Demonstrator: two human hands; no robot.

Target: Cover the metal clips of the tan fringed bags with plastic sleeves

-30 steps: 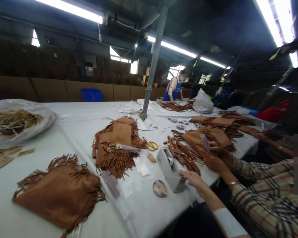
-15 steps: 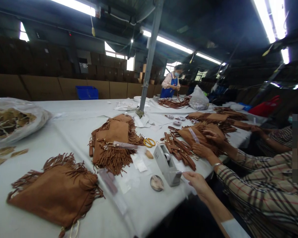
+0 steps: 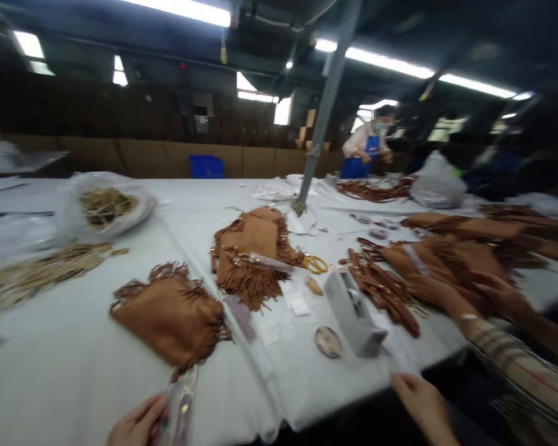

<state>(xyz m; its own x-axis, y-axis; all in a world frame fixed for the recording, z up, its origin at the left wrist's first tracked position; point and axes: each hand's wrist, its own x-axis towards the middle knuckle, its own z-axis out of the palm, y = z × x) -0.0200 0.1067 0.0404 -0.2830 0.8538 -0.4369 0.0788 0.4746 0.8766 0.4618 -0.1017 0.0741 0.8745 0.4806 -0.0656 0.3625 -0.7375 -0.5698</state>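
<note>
Wrapping [image 3: 182,399] of clear plastic, with a glint of metal inside it, trails off the lower corner of a brown fringed bag [image 3: 172,313] toward the bottom edge of the frame, left of centre. The left hand [image 3: 137,426] has it there: its fingers [image 3: 155,410] are curled against the lower end of the wrapping, thumb side pressed to it, though blur hides the exact pinch. The bag lies flat on the white desk [image 3: 65,371], just above that hand.

At the lower right, the right hand [image 3: 423,406] points up toward a grey tape dispenser [image 3: 356,316], fingers held loosely together. I cannot tell whether they hold anything. A small round dish [image 3: 328,341] sits just left of the dispenser.

Farther up, mid-frame, a stack of fringed bags [image 3: 253,257] lies beside yellow-handled scissors [image 3: 316,264], with a heap of brown straps [image 3: 384,288] to the right. A co-worker's hand [image 3: 434,290], on a plaid sleeve [image 3: 525,371], rests on more bags at the right. A plastic sack [image 3: 105,204] sits at the upper left of the desk.
</note>
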